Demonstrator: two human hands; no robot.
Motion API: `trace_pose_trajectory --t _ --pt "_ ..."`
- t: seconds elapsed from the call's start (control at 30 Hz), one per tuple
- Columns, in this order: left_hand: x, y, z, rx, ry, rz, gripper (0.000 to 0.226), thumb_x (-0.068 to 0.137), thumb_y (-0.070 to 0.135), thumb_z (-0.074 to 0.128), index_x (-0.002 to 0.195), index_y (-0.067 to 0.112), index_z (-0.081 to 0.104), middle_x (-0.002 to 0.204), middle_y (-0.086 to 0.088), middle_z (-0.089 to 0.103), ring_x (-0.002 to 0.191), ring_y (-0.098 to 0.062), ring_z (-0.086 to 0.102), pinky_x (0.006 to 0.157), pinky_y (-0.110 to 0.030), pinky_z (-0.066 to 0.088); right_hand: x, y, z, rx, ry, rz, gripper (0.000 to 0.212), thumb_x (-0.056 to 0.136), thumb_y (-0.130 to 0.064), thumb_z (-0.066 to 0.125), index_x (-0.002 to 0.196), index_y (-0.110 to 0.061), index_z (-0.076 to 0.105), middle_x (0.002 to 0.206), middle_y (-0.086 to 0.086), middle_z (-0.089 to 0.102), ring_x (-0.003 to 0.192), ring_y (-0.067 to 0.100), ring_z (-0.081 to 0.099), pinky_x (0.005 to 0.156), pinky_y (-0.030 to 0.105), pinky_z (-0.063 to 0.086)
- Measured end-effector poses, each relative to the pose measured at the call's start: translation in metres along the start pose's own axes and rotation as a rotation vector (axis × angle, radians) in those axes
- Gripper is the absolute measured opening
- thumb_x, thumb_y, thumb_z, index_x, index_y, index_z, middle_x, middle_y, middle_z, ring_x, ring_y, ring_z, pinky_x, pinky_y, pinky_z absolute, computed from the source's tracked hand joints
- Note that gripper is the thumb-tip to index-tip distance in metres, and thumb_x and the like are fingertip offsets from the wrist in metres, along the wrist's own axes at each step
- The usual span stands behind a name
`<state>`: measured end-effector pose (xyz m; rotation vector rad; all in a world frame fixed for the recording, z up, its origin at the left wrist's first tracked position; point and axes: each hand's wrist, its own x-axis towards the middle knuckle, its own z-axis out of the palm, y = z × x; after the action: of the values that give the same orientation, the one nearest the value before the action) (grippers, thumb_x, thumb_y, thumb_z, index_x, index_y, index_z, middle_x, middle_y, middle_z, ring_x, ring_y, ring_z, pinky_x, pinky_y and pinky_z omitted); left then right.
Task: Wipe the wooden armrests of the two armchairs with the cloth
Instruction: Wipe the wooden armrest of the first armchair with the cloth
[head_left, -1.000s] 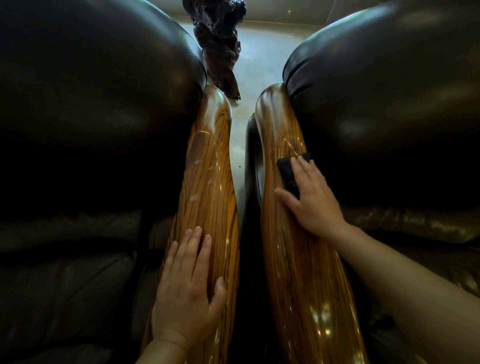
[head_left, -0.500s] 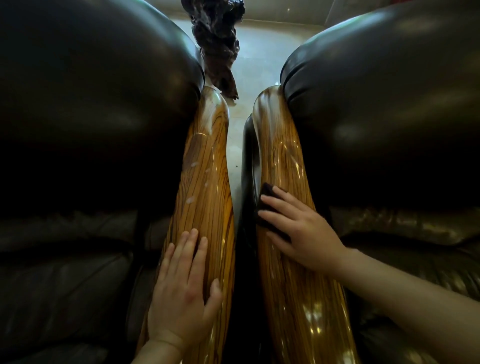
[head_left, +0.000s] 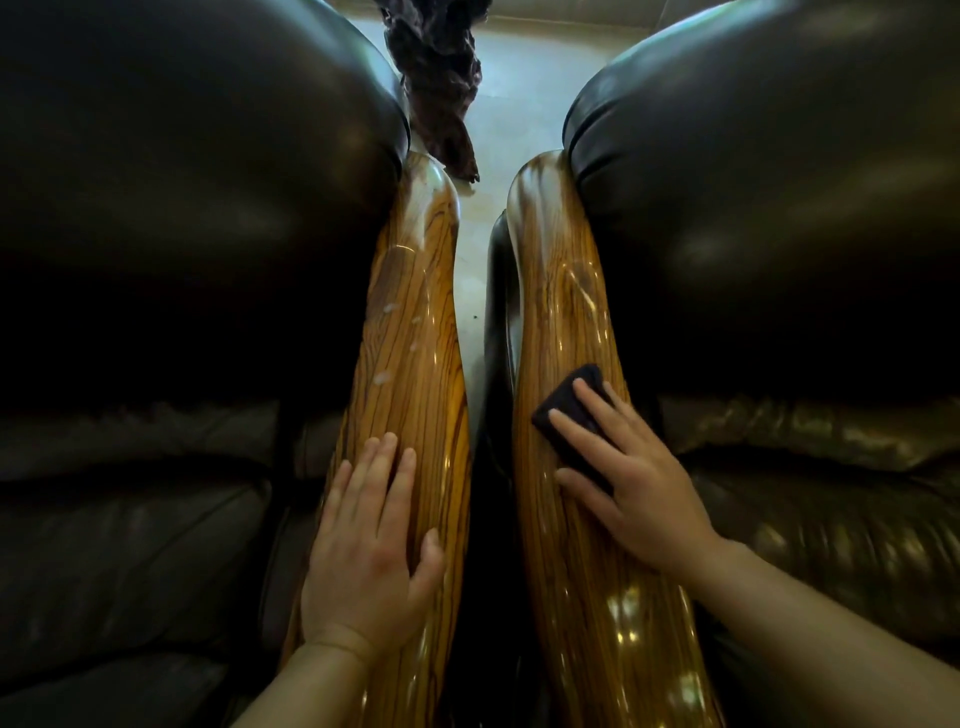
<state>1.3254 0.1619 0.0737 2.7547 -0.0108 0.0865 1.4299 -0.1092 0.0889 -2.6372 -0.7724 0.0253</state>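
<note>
Two glossy striped wooden armrests run side by side between two dark leather armchairs. My right hand (head_left: 636, 478) presses a small dark cloth (head_left: 571, 410) flat onto the middle of the right armrest (head_left: 556, 291), fingers spread over it. My left hand (head_left: 371, 540) lies flat and empty on the near part of the left armrest (head_left: 410, 332). Pale smudges and droplets show on the far half of the left armrest. The right armrest shines with wet-looking highlights.
The left armchair's dark leather back (head_left: 197, 171) and the right armchair's back (head_left: 769, 171) bulge close on both sides. A narrow gap with pale floor (head_left: 470, 291) separates the armrests. A dark gnarled wooden object (head_left: 441, 88) stands on the floor beyond them.
My right hand slid the cloth back along the right armrest toward me, then shifted from its inner edge onto the top. My left hand stayed in place.
</note>
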Motion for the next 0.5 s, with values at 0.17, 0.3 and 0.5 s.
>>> trace_pose_trajectory --t 0.17,0.3,0.5 --pt "-0.001 0.0 0.002 0.007 0.001 0.002 0.071 0.089 0.044 0.041 0.152 0.013 0.026 0.162 -0.006 0.021 0.151 -0.018 0.011 0.121 -0.048 0.017 0.063 0.023 -0.015 0.109 0.094 0.316 0.06 0.097 -0.058 0.042 0.152 -0.038 0.032 0.165 -0.006 0.017 0.151 0.023 0.016 0.118 0.05 0.027" --pt "0.0 0.0 0.002 0.015 0.021 0.006 0.071 0.089 0.043 0.041 0.151 0.011 0.028 0.161 -0.007 0.022 0.151 -0.019 0.011 0.122 -0.045 0.013 0.119 0.018 -0.011 0.196 0.173 0.444 0.055 0.1 -0.052 0.043 0.15 -0.031 0.04 0.165 -0.003 0.019 0.147 0.027 0.026 0.114 0.041 0.028" --pt "-0.001 0.002 -0.001 0.014 0.021 -0.001 0.071 0.089 0.042 0.04 0.152 0.011 0.027 0.161 -0.008 0.021 0.151 -0.019 0.01 0.122 -0.047 0.015 0.025 -0.013 0.004 0.105 0.136 0.221 0.049 0.1 -0.053 0.041 0.148 -0.043 0.038 0.163 -0.011 0.024 0.151 0.021 0.016 0.119 0.053 0.023"
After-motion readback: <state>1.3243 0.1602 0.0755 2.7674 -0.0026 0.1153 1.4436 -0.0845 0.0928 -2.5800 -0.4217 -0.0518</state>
